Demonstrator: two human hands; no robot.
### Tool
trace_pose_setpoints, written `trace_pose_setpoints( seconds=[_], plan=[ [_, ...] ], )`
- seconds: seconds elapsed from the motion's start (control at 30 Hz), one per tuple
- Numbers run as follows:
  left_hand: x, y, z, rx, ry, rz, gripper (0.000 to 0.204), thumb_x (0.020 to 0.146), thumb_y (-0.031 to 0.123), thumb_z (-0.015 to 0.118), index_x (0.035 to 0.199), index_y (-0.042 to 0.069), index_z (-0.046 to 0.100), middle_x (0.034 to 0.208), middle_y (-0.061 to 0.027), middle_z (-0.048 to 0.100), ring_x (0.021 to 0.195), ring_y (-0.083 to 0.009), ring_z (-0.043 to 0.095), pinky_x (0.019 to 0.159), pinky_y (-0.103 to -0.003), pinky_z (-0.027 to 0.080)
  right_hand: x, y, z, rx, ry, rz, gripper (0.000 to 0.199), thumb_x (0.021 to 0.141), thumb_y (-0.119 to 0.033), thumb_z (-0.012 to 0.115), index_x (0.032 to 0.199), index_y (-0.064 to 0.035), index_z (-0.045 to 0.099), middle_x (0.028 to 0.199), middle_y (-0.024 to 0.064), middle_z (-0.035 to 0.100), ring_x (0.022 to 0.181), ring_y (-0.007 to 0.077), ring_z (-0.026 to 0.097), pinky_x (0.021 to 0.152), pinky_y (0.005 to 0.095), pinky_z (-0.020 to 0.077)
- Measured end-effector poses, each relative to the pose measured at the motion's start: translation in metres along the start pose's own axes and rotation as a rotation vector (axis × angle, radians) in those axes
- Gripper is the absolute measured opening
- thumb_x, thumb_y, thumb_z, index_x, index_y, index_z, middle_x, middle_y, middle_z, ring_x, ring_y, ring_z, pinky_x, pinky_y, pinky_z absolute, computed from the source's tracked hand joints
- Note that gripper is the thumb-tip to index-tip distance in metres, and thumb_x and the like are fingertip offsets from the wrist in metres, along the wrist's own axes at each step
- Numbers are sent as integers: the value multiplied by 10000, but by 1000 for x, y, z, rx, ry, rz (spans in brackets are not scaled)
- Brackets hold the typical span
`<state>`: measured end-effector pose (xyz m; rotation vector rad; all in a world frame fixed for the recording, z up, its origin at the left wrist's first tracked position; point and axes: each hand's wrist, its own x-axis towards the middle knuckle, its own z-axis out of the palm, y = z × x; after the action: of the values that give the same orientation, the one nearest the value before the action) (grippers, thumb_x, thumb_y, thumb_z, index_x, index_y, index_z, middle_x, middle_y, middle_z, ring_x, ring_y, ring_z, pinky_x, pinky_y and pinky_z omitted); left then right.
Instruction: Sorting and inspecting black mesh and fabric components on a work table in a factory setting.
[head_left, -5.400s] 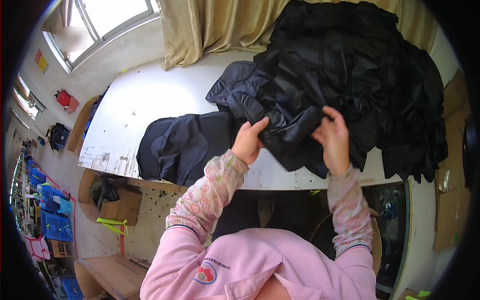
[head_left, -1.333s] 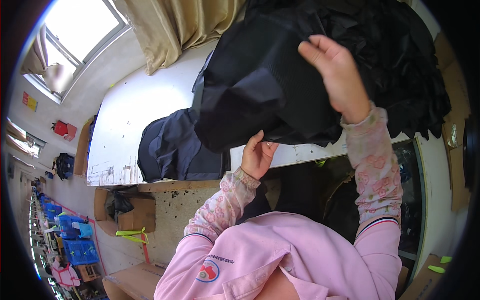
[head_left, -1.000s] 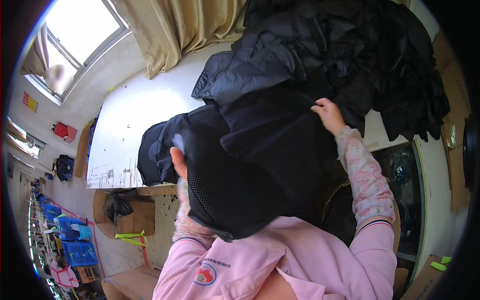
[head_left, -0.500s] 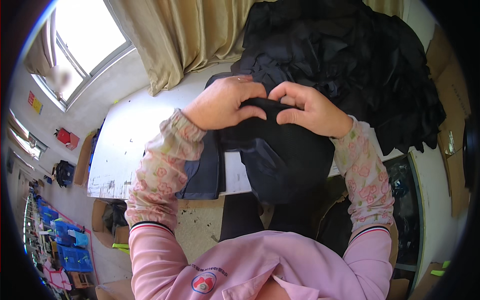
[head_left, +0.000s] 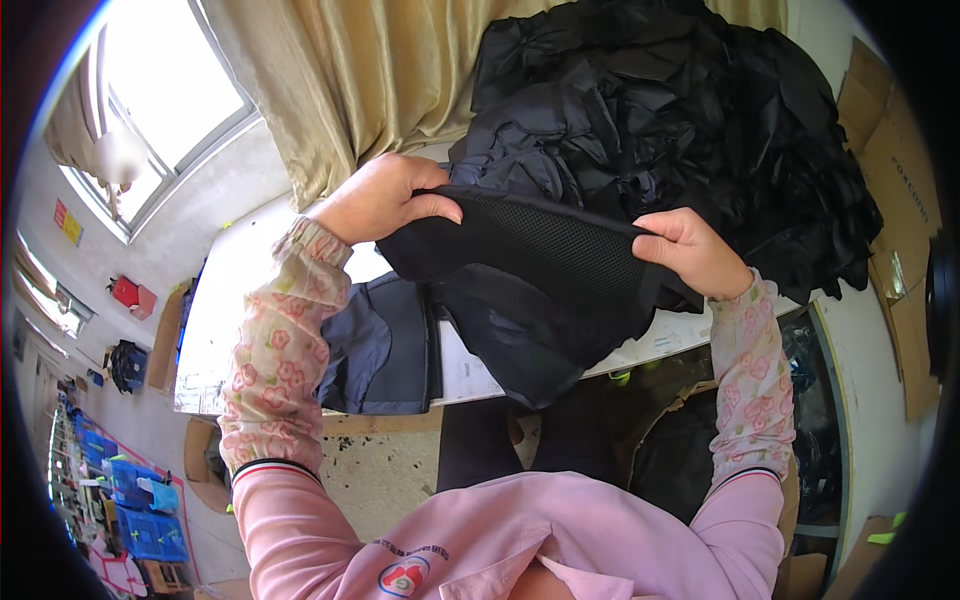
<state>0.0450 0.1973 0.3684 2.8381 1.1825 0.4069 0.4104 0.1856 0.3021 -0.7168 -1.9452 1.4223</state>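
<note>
A black fabric piece with a mesh panel (head_left: 560, 245) is stretched between my two hands above the table's front edge. My left hand (head_left: 395, 195) pinches its upper left corner, thumb in front. My right hand (head_left: 690, 248) grips the upper right end between thumb and fingers. The top edge runs nearly straight between them, and the lower part hangs in loose folds past the table edge. Beside it, under my left forearm, a flat dark piece of cloth (head_left: 385, 345) lies over the table edge. Behind my hands rises a large heap of black fabric pieces (head_left: 680, 130).
The white table (head_left: 235, 290) stands before me, a beige curtain (head_left: 330, 80) hanging behind it. Cardboard (head_left: 905, 250) leans at the right. Below the table are a dark bag-like shape (head_left: 675, 455) and a shelf with dark bundles (head_left: 810, 400). Blue crates (head_left: 150, 530) stand far left.
My hands were close together on the fabric's top edge. They have moved apart, left and right, pulling the edge out and exposing the mesh panel.
</note>
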Motion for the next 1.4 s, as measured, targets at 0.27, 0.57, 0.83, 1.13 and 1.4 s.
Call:
trace_pose_setpoints(
  seconds=[0.27,0.57,0.83,1.13,1.4],
  plan=[
    [-11,12,-14,-188,36,-40,362,737,238,810,877,6,571,746,-100,549,700,-229,550,663,-330,439,4,-1,3,-162,281,-161,155,930,-120,607,922,29,649,812,-7,642,778,54,578,719,196,467],
    [-1,14,-19,-57,42,49,394,802,379,723,819,-4,629,751,-172,587,712,-363,561,627,-382,456,28,-42,14,-586,193,-482,348,873,-263,674,1089,7,637,1044,125,661,916,236,635,835,312,476],
    [-53,-60,-17,-150,281,-213,265,873,291,675,884,28,705,781,-143,653,718,-248,622,665,-334,480,88,-85,55,-657,-161,-322,241,816,-179,679,893,42,625,745,166,598,706,235,600,672,335,459],
    [-194,-19,195,-1653,-98,-709,671,950,625,367,1123,36,637,1038,-156,668,879,-217,666,783,-346,535,160,-80,134,-85,-79,-212,385,859,-252,686,1020,96,651,846,117,677,682,155,627,609,285,508],
    [-219,-28,210,-1650,332,-849,659,938,638,377,1169,69,615,1128,-146,636,958,-237,645,816,-374,529,226,-134,217,257,-64,-398,559,867,-172,677,1304,104,463,1050,166,629,871,187,629,720,291,506]
  ],
)
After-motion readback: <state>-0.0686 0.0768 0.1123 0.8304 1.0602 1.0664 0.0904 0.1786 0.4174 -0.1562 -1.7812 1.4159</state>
